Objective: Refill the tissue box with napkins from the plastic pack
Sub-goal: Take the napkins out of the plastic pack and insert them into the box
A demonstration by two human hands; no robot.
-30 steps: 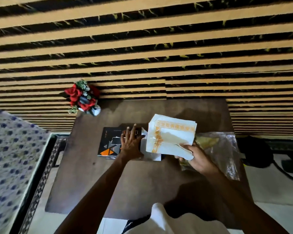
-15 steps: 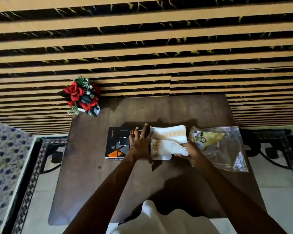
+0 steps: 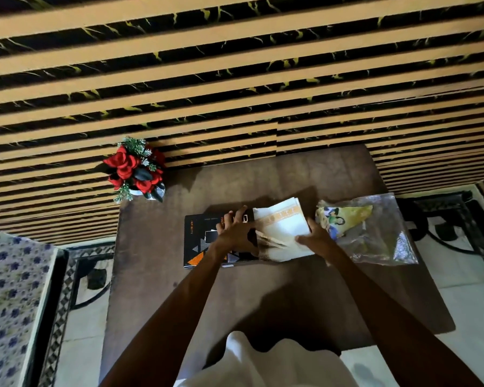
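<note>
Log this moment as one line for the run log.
step: loading napkins into tissue box | left hand: steadying box | right hand: pushing stack in | plastic pack: on table, right of hands

- brown table (image 3: 157, 275), dark top, pushed against striped wall
- black tissue box (image 3: 200, 241) flat, left of centre
- napkins (image 3: 282, 230) stacked just right of box, touching it
- clear plastic pack (image 3: 375, 236) on right edge
- red flower pot (image 3: 136, 170) at far-left corner

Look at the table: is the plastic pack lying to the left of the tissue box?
No, the plastic pack lies to the right of the black tissue box, with the napkins between them.
</note>
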